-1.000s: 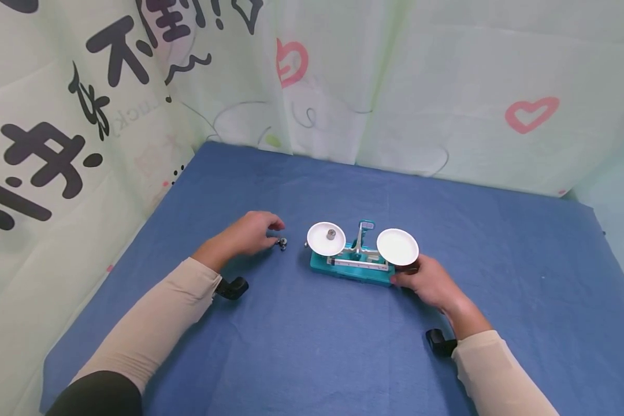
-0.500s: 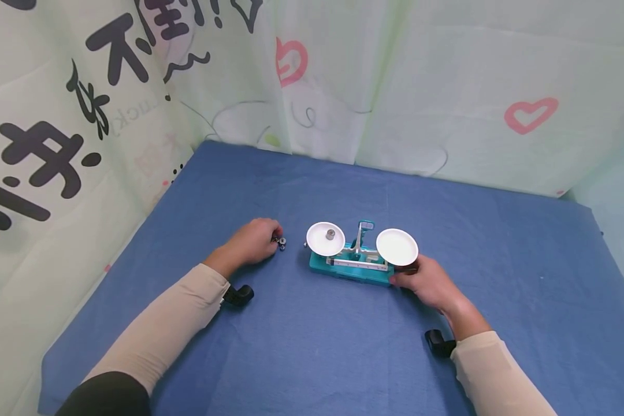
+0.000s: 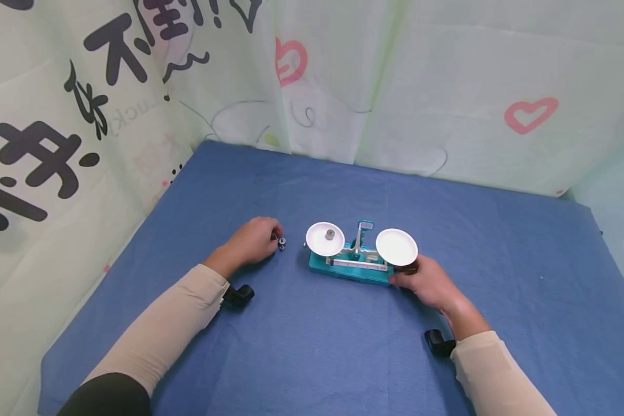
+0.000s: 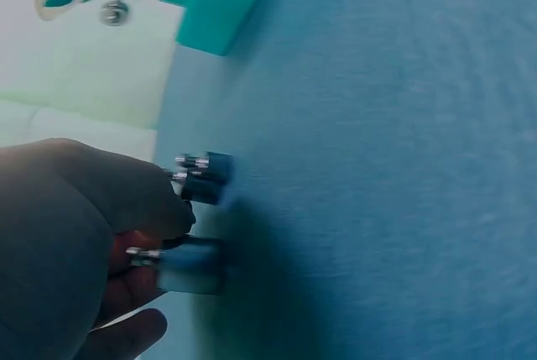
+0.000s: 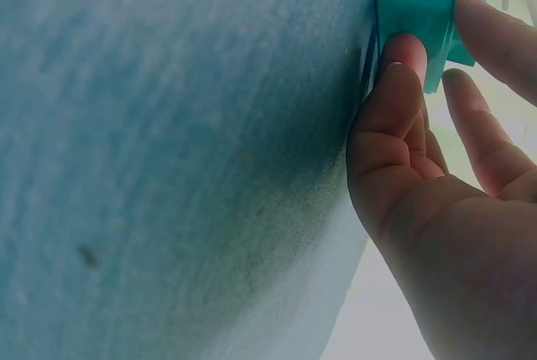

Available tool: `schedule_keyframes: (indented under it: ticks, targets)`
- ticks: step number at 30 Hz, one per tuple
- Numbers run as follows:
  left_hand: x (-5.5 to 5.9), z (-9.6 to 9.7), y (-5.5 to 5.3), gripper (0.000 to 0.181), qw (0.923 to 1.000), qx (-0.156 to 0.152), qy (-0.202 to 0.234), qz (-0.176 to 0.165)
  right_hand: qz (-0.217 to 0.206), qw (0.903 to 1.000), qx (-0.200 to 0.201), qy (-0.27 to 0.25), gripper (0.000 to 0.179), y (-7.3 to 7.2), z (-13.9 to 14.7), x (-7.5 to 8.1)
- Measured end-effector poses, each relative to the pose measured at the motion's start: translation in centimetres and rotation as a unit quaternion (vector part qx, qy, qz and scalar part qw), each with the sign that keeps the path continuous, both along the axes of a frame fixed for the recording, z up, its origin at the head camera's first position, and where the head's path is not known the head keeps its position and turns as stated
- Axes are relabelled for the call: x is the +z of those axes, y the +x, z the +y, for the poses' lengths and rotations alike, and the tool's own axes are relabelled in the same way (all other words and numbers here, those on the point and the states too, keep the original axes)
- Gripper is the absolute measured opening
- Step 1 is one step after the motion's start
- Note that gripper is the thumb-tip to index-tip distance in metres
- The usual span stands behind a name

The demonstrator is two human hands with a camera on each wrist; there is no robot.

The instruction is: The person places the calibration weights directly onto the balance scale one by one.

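A teal balance scale (image 3: 351, 271) with two white pans stands on the blue table. One metal weight (image 3: 330, 234) sits in its left pan (image 3: 317, 245); the right pan (image 3: 397, 247) holds nothing. My left hand (image 3: 252, 240) is bent down left of the scale, fingertips pinching a small knobbed weight (image 4: 191, 268). Right beside those fingertips, other metal weights (image 3: 282, 242) stand close together; they show past the thumb in the left wrist view. My right hand (image 3: 429, 283) grips the right end of the teal base (image 5: 419, 7), thumb and fingers on its sides.
Blue cloth (image 3: 312, 346) covers the table. White curtains (image 3: 447, 86) with black lettering and pink hearts hang along its back and left edges. A black wrist camera (image 3: 239, 296) juts from the left wrist, another (image 3: 439, 344) from the right.
Over the last second my left hand shifted slightly right and its spread fingers closed down at the weights. My right hand and the scale stayed in place.
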State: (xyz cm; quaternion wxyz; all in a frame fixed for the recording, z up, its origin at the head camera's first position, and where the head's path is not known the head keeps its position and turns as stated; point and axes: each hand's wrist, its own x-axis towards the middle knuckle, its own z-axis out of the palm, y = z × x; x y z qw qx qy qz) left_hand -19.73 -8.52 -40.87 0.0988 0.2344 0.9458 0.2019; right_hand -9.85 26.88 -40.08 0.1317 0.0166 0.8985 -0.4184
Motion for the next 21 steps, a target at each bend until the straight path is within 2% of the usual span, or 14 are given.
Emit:
schedule_keyframes:
  ticks: [4,9,14,21]
  targets:
    - [1.1,0.1,0.0,0.018,1.0,0.002,0.007,0.004,-0.003,1.0,-0.001,-0.001,0.048,0.0,-0.1,0.1]
    - [3.1,0.4,0.0,0.02,0.9997,-0.009,0.013,0.018,-0.002,1.0,-0.001,-0.002,0.05,0.0,-0.1,0.2]
    - [5.1,0.9,0.3,0.022,0.9984,-0.034,0.028,0.036,-0.006,1.0,-0.003,-0.003,0.052,0.0,0.0,0.1]
    - [7.0,1.9,1.0,0.021,0.9963,-0.067,0.026,0.048,-0.01,0.9999,-0.003,0.001,0.052,-0.1,-0.1,0.0]
